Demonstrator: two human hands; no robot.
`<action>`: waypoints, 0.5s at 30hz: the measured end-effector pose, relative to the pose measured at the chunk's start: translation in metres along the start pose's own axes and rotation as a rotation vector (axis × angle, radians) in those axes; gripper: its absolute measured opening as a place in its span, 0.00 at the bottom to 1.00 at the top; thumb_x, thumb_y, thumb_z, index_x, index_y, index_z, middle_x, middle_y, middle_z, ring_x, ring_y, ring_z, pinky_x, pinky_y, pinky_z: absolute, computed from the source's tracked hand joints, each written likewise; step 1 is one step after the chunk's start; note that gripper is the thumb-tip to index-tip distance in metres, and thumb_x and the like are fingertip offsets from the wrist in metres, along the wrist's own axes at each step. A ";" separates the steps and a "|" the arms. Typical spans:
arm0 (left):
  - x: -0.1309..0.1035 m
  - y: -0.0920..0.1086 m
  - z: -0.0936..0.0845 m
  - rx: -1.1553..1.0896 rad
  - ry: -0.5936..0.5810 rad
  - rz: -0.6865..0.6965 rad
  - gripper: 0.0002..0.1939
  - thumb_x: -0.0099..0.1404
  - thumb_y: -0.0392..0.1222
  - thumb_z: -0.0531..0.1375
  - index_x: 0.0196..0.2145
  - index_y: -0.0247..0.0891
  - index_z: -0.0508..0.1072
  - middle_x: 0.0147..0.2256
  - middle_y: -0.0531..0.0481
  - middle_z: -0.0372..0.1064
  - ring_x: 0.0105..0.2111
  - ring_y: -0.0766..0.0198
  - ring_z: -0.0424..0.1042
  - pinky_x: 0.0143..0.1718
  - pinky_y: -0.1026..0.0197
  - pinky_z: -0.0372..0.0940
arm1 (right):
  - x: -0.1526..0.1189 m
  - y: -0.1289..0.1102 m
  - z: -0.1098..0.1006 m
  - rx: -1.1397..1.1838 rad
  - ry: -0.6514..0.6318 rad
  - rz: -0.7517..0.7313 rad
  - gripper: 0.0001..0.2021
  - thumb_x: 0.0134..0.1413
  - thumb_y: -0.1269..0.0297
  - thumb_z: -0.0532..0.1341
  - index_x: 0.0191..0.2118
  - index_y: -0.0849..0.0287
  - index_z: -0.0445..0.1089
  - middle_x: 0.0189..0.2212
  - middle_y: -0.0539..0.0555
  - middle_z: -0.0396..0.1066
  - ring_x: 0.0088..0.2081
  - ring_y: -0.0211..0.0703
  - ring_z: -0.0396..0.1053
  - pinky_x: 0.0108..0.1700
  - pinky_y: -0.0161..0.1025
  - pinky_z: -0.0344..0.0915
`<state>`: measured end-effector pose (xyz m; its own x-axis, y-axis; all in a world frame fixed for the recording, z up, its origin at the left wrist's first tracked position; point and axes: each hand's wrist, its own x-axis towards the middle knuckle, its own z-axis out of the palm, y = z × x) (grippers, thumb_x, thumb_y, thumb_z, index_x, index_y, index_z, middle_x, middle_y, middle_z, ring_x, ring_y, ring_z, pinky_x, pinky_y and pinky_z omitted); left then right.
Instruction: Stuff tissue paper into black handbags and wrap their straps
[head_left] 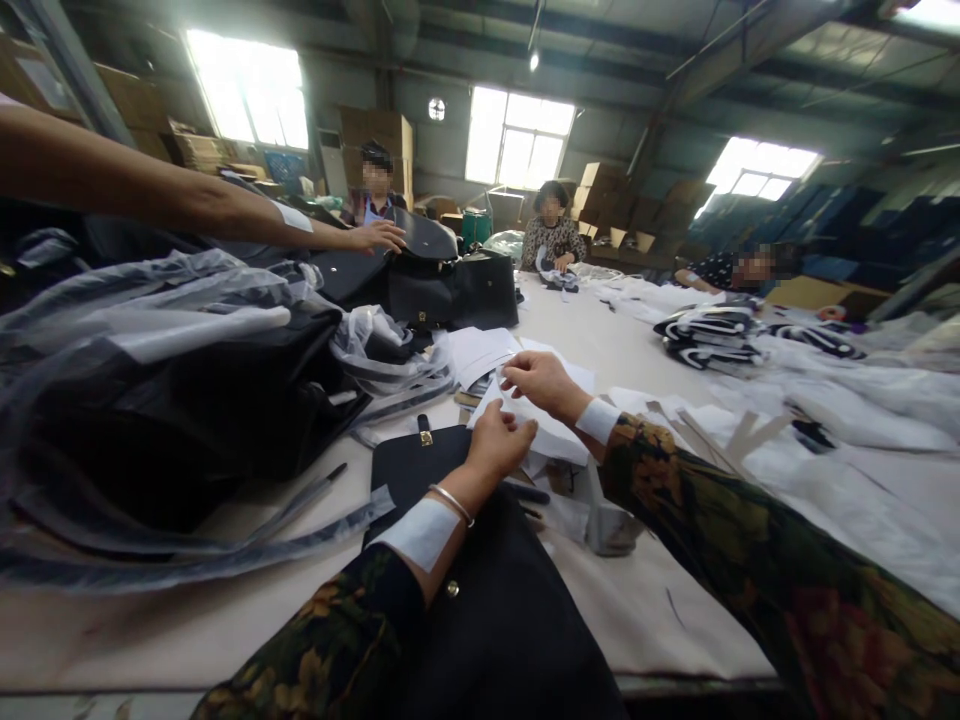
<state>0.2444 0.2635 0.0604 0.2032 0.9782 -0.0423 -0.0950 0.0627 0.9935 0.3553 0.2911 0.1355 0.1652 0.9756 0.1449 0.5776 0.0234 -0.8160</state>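
My left hand [501, 440] is above a black bag [510, 600] with a gold clasp and a round metal stud. Its fingers are curled and partly apart, and nothing clear shows between them. Just beyond it, my right hand [544, 382] has thumb and forefinger pinched together over white paper sheets [480, 352]; what they hold, if anything, is too small to name. A grey tape dispenser-like object [611, 525] stands below my right wrist. White patches are stuck on both my wrists.
Black bags in clear plastic [187, 420] fill the left side. A co-worker's arm [247, 210] reaches to black bags [450, 285] at the back. Folded black-and-white pieces [709, 335] and white wrapping [862, 400] lie right. Other people sit farther off.
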 end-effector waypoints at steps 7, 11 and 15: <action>0.025 0.003 -0.013 -0.256 0.033 -0.255 0.05 0.58 0.35 0.65 0.31 0.34 0.73 0.26 0.48 0.72 0.23 0.65 0.73 0.27 0.62 0.71 | -0.025 0.008 -0.011 -0.144 0.010 -0.135 0.07 0.54 0.70 0.61 0.37 0.61 0.77 0.34 0.54 0.79 0.36 0.41 0.75 0.43 0.36 0.70; 0.032 0.022 -0.048 -0.403 0.166 -0.310 0.04 0.59 0.29 0.60 0.31 0.35 0.69 0.24 0.50 0.71 0.20 0.67 0.72 0.28 0.62 0.73 | -0.048 0.018 -0.034 -0.373 -0.050 -0.270 0.17 0.58 0.60 0.63 0.50 0.62 0.75 0.47 0.61 0.76 0.46 0.47 0.74 0.52 0.42 0.68; 0.028 0.048 -0.096 -0.491 0.263 -0.279 0.07 0.60 0.27 0.55 0.33 0.34 0.70 0.25 0.48 0.74 0.23 0.64 0.75 0.29 0.61 0.75 | -0.070 0.035 -0.044 -0.796 -0.314 -0.316 0.42 0.48 0.48 0.70 0.67 0.58 0.61 0.66 0.69 0.58 0.65 0.67 0.57 0.64 0.60 0.55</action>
<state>0.1521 0.3124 0.0968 0.0443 0.9241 -0.3797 -0.5223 0.3454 0.7797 0.3991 0.2137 0.1218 -0.2525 0.9667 0.0416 0.9593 0.2558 -0.1198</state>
